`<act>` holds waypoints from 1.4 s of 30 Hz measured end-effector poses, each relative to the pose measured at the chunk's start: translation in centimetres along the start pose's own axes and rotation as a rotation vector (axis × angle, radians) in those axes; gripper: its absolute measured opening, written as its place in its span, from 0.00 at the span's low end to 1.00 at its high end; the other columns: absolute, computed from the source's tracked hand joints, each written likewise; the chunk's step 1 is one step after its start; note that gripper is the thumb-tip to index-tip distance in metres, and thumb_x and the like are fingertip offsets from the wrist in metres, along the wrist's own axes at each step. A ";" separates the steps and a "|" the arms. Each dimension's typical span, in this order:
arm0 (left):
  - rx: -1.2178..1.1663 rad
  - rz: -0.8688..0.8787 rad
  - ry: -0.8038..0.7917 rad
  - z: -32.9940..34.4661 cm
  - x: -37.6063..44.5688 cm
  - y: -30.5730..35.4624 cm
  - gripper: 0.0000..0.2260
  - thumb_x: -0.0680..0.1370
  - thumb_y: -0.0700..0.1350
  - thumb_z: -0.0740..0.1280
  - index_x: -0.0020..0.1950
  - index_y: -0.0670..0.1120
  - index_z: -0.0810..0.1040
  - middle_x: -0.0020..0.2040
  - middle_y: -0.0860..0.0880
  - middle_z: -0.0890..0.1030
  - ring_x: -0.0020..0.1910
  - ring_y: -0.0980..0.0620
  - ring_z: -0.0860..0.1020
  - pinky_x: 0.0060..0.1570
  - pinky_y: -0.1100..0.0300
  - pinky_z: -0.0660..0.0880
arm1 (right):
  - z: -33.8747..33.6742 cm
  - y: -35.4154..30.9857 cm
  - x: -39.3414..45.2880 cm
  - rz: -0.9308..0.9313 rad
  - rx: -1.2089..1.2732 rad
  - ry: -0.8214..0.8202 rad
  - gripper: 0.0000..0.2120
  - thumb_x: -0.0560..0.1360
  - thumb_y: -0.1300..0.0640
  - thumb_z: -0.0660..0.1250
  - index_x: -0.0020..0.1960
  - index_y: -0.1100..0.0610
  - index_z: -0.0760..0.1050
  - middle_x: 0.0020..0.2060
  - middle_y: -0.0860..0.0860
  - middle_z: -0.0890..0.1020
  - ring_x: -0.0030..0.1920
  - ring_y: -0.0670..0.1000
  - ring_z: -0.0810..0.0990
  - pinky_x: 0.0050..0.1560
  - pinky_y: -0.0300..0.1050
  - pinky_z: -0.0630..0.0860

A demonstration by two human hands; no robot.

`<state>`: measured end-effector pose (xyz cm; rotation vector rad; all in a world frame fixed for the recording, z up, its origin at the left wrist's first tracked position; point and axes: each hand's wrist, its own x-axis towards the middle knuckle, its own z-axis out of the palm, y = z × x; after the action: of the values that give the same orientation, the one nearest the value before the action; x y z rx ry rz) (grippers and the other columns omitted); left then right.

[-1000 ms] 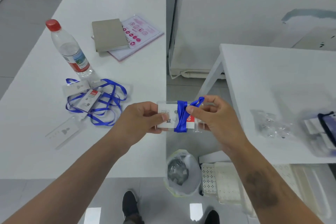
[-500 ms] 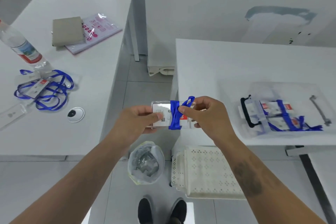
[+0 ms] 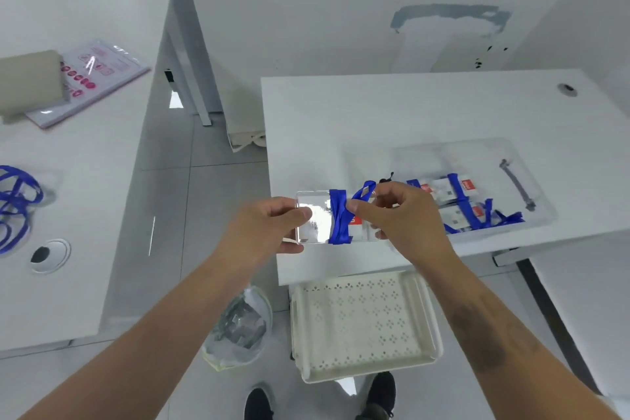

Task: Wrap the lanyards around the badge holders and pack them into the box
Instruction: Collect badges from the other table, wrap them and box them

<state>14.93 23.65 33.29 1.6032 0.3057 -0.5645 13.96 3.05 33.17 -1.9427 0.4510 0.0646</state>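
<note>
The left hand (image 3: 269,232) grips the left end of a clear plastic badge holder (image 3: 315,220), thumb on its face and fingers curled beneath. The right hand (image 3: 399,215) pinches a loop of blue fabric lanyard (image 3: 339,218) between thumb and forefinger at the holder's upper right, its other fingers curled behind the holder's right end. The lanyard is wound in a band around the middle of the holder, and a small loop of it stands up above the right hand's fingertips. A red patch of the card inside shows just right of the band. The holder is held level in the air over the near left corner of the white right-hand surface (image 3: 341,119).

Farther right on that surface sits a clear plastic box (image 3: 531,181), shallow and open-topped, with several wrapped badge holders (image 3: 453,201) lying inside it, their blue bands crossing white and red cards. A grey handle-like piece (image 3: 516,184) lies at the box's right side.

Below the hands, on the floor, a cream perforated plastic tray (image 3: 364,324) rests partly under the surface's edge, and a small bin lined with a clear bag (image 3: 238,327) stands just left of it. The person's dark shoes (image 3: 380,395) show at the bottom.

On the white left-hand surface (image 3: 85,181) lie loose blue lanyards (image 3: 17,201) at the far left edge, a round cable grommet (image 3: 49,254) near them, and, farther back, a pink-printed booklet (image 3: 92,78) with a beige pad (image 3: 29,82) lying on it.
</note>
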 end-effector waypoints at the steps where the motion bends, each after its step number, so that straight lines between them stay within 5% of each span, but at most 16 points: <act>1: 0.008 0.002 -0.001 1.2 0.3 0.2 0.04 0.77 0.42 0.71 0.48 0.43 0.85 0.49 0.32 0.81 0.40 0.46 0.80 0.38 0.59 0.83 | -1.2 0.4 0.4 -0.006 -0.011 0.006 0.13 0.66 0.51 0.80 0.43 0.56 0.80 0.31 0.46 0.78 0.31 0.45 0.77 0.30 0.37 0.77; 8: 0.010 0.007 0.023 14.1 2.9 2.0 0.05 0.77 0.39 0.69 0.51 0.44 0.83 0.49 0.40 0.85 0.37 0.49 0.81 0.40 0.57 0.83 | -13.0 4.8 4.9 -0.062 -0.114 0.011 0.15 0.67 0.49 0.78 0.33 0.55 0.76 0.27 0.45 0.76 0.28 0.47 0.76 0.35 0.47 0.78; 11: -0.022 -0.027 0.063 20.2 4.1 3.2 0.05 0.78 0.37 0.68 0.51 0.43 0.83 0.47 0.41 0.85 0.36 0.48 0.80 0.44 0.53 0.84 | -18.1 6.7 7.7 -0.064 -0.215 0.021 0.15 0.67 0.46 0.78 0.33 0.53 0.75 0.29 0.45 0.79 0.30 0.46 0.75 0.35 0.43 0.73; 14: -0.033 -0.068 0.126 24.8 5.6 4.2 0.07 0.79 0.37 0.66 0.45 0.47 0.81 0.44 0.46 0.85 0.37 0.48 0.82 0.49 0.50 0.83 | -21.4 8.0 10.7 -0.064 -0.322 -0.005 0.16 0.67 0.42 0.76 0.39 0.53 0.76 0.33 0.47 0.81 0.32 0.47 0.79 0.33 0.42 0.73; 19: -0.004 -0.157 0.229 30.0 10.4 4.5 0.05 0.79 0.38 0.64 0.49 0.46 0.79 0.51 0.45 0.81 0.48 0.46 0.80 0.53 0.48 0.81 | -23.2 10.1 16.0 -0.078 -0.563 -0.071 0.21 0.72 0.39 0.71 0.61 0.46 0.73 0.44 0.42 0.81 0.40 0.42 0.77 0.37 0.36 0.70; 23: 0.101 -0.176 0.272 31.3 14.7 3.0 0.07 0.76 0.39 0.64 0.53 0.48 0.76 0.43 0.44 0.79 0.42 0.45 0.76 0.55 0.51 0.79 | -22.3 11.1 18.7 -0.095 -0.755 -0.141 0.22 0.76 0.45 0.67 0.67 0.52 0.70 0.56 0.51 0.80 0.53 0.54 0.79 0.48 0.45 0.74; 26: 0.215 -0.185 0.279 31.9 16.9 2.3 0.03 0.75 0.38 0.64 0.45 0.42 0.77 0.41 0.42 0.75 0.42 0.45 0.74 0.54 0.49 0.78 | -21.3 11.2 19.6 -0.121 -0.904 -0.188 0.14 0.78 0.52 0.65 0.61 0.57 0.73 0.53 0.54 0.80 0.48 0.55 0.78 0.43 0.45 0.72; 31: 0.688 -0.136 0.178 33.0 17.9 2.6 0.12 0.80 0.41 0.65 0.62 0.40 0.74 0.45 0.47 0.76 0.49 0.49 0.76 0.50 0.59 0.72 | -20.7 10.9 19.7 -0.089 -1.032 -0.242 0.09 0.79 0.54 0.63 0.54 0.58 0.74 0.52 0.54 0.79 0.49 0.55 0.78 0.41 0.45 0.69; 33: 0.661 -0.141 0.154 33.0 18.1 2.8 0.13 0.80 0.42 0.66 0.63 0.40 0.74 0.48 0.47 0.77 0.51 0.49 0.76 0.51 0.59 0.72 | -20.9 10.2 19.1 -0.094 -1.081 -0.260 0.06 0.78 0.54 0.62 0.51 0.56 0.73 0.51 0.53 0.78 0.45 0.53 0.75 0.41 0.45 0.67; 36: 0.293 -0.189 0.224 33.0 17.0 3.4 0.17 0.79 0.42 0.64 0.68 0.40 0.74 0.56 0.45 0.80 0.54 0.49 0.76 0.57 0.55 0.76 | -21.6 8.7 18.1 -0.135 -1.134 -0.242 0.07 0.79 0.52 0.60 0.47 0.54 0.73 0.49 0.51 0.80 0.44 0.52 0.76 0.40 0.43 0.66; 39: 0.315 -0.082 0.216 32.4 14.6 4.3 0.21 0.80 0.45 0.64 0.73 0.46 0.70 0.71 0.49 0.73 0.60 0.52 0.75 0.60 0.57 0.74 | -22.5 7.1 16.6 -0.170 -1.054 -0.187 0.16 0.80 0.45 0.58 0.63 0.50 0.75 0.57 0.48 0.80 0.54 0.52 0.79 0.44 0.43 0.67; 42: 0.252 0.098 0.270 30.5 11.3 4.6 0.17 0.79 0.45 0.65 0.68 0.52 0.75 0.65 0.56 0.77 0.51 0.60 0.78 0.54 0.60 0.77 | -22.6 6.2 14.7 -0.186 -0.911 -0.147 0.21 0.79 0.39 0.58 0.69 0.44 0.70 0.63 0.43 0.77 0.60 0.50 0.77 0.52 0.46 0.72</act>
<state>21.47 -8.40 30.28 1.9320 0.3648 -0.3191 21.80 -23.44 33.38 -2.8375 0.1314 0.3374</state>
